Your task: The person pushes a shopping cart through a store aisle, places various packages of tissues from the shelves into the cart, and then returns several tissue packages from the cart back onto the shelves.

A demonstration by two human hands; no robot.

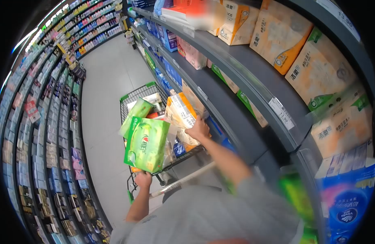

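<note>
A shopping cart stands in front of me with several goods in it. My left hand is closed on the lower edge of a bright green tissue pack, which is above the near left part of the cart. My right hand grips the right side of an orange and cream tissue pack over the cart's right side. Another green pack leans behind the first one. Below the packs lies a dark blue packet, partly covered.
Shelves with tissue packs run close along my right. A blue tissue pack sits low at the near right. Long stocked shelves line the left, and the floor stretches ahead between them. The cart's handle crosses before my body.
</note>
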